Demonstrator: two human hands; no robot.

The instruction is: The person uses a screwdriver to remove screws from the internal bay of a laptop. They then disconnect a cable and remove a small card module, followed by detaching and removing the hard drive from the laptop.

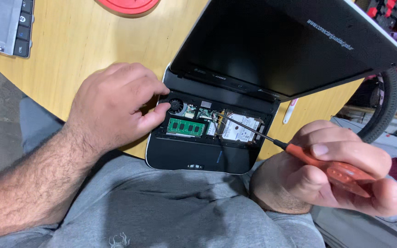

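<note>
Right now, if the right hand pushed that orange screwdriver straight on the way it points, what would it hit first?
The right hand aims the screwdriver up-left into the open laptop. Its tip already sits around the small circuit board beside the silver hard drive, so probably that; depth is unclear.

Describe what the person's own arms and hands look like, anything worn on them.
Both are bare. The left hand and its hairy forearm show no sleeve, glove, watch or ring. The right hand is also ungloved and ringless, with short trimmed nails; its wrist is mostly out of view. A grey garment covers the body below.
</note>
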